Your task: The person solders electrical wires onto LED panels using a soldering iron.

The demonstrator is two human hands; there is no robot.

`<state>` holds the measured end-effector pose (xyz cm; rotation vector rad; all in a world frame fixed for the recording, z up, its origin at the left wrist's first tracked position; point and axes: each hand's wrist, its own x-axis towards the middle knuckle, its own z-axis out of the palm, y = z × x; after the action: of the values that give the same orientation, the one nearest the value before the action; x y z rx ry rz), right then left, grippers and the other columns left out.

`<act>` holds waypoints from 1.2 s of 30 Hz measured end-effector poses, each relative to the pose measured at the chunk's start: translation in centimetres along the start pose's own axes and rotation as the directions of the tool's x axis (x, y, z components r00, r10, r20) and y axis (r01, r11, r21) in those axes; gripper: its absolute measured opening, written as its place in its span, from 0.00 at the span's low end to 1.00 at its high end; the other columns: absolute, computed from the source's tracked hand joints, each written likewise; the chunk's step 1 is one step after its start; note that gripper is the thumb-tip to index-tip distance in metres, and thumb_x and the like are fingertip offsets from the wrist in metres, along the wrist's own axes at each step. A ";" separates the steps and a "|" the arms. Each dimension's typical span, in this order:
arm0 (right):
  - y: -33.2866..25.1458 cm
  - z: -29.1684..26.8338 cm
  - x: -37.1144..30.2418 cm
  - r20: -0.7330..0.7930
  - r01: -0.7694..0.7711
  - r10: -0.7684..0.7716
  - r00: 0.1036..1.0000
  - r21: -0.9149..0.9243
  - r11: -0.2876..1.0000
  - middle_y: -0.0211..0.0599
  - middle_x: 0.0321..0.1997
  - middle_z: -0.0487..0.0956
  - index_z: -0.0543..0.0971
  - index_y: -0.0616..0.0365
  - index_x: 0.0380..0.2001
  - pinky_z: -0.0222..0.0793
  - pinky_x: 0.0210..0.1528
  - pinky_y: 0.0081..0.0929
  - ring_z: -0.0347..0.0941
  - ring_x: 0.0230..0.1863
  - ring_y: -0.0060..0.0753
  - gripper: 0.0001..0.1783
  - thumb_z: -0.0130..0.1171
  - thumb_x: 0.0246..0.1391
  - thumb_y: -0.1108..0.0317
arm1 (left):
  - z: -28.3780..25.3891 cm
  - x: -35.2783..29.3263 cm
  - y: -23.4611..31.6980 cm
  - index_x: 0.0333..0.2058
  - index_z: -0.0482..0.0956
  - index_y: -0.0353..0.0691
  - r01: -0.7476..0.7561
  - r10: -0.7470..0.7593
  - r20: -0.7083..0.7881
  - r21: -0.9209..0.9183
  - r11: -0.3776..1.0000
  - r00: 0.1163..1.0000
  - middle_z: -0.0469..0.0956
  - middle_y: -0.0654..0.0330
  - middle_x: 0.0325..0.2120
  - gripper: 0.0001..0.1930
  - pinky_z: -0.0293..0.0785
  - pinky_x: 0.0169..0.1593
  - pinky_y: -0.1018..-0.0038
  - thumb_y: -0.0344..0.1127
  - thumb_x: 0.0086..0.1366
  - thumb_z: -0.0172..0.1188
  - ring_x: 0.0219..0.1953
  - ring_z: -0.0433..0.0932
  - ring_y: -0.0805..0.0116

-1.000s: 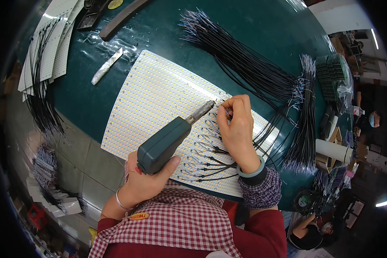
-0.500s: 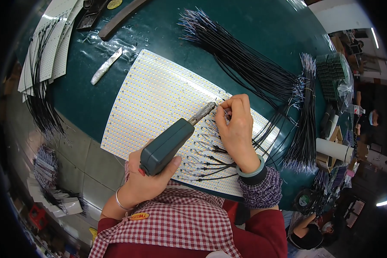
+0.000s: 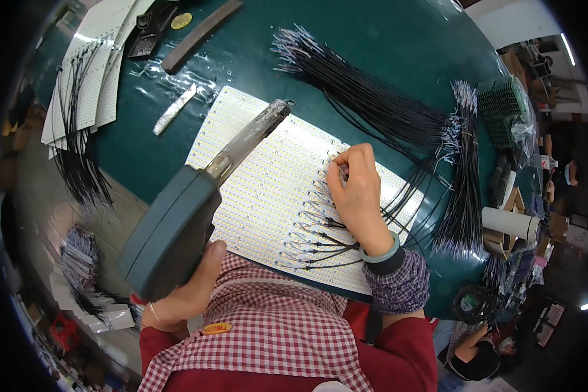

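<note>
My left hand (image 3: 195, 287) is closed round the handle of a dark green soldering gun (image 3: 173, 228). The gun is raised over the left part of a white LED board (image 3: 248, 202), its metal tip up and to the left of my right hand. My right hand (image 3: 359, 193) rests over the board's right part, thumb and forefinger pinched together at a row of solder points. The fingers appear to hold a thin wire end, mostly hidden by them. Several black two-core cables (image 3: 330, 253) with split ends run across the board beneath this hand.
Bundles of black cables (image 3: 372, 88) lie behind and right of the board. A wrapped knife (image 3: 175, 110), a dark metal bar (image 3: 201, 36) and more white boards (image 3: 91, 72) lie to the left. Stacked green circuit boards (image 3: 500, 108) and a white roll (image 3: 509, 223) stand at right.
My left hand has lifted the soldering gun up and to the left, taking its tip away from my right fingers. My right hand has stayed almost in place, still pinching.
</note>
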<state>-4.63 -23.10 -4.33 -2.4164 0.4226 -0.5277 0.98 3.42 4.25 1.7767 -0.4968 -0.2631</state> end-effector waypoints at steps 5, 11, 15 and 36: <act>-0.5 -0.5 0.3 0.041 0.002 -0.002 0.999 0.014 1.000 0.45 0.35 0.68 0.69 0.63 0.30 0.70 0.30 0.36 0.72 0.31 0.48 0.09 0.59 0.47 0.79 | 0.2 1.1 1.3 0.46 0.77 0.32 0.011 -0.013 0.051 0.029 1.000 0.999 0.79 0.56 0.42 0.20 0.73 0.48 0.74 0.20 0.52 0.65 0.42 0.78 0.67; -2.2 -4.9 3.5 0.306 0.113 -0.082 0.948 -0.083 0.990 0.48 0.39 0.68 0.72 0.64 0.34 0.70 0.39 0.38 0.71 0.38 0.50 0.10 0.61 0.48 0.74 | 1.5 4.4 -1.4 0.34 0.81 0.33 -0.011 0.012 -0.068 0.026 1.000 0.998 0.79 0.61 0.22 0.10 0.70 0.27 0.80 0.25 0.52 0.68 0.23 0.76 0.77; -2.5 -3.4 9.6 0.226 0.239 -0.208 0.952 -0.119 0.964 0.42 0.36 0.71 0.74 0.62 0.33 0.69 0.41 0.37 0.70 0.40 0.46 0.08 0.60 0.48 0.75 | 1.2 5.2 -2.1 0.42 0.79 0.33 0.111 -0.110 -0.045 0.012 0.994 0.993 0.81 0.59 0.36 0.17 0.74 0.44 0.76 0.24 0.52 0.68 0.38 0.79 0.72; -1.1 7.2 15.9 -0.074 0.357 -0.405 0.911 -0.348 0.867 0.37 0.33 0.69 0.74 0.57 0.28 0.62 0.36 0.36 0.66 0.37 0.40 0.06 0.61 0.45 0.74 | 1.2 4.7 -3.1 0.45 0.77 0.34 0.184 -0.202 -0.164 -0.117 0.976 0.966 0.80 0.58 0.38 0.19 0.74 0.45 0.75 0.26 0.53 0.69 0.39 0.78 0.71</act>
<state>12.69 -25.25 -4.66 -2.8153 0.0860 -0.8699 5.24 0.78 1.32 1.7318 -0.1810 -0.2603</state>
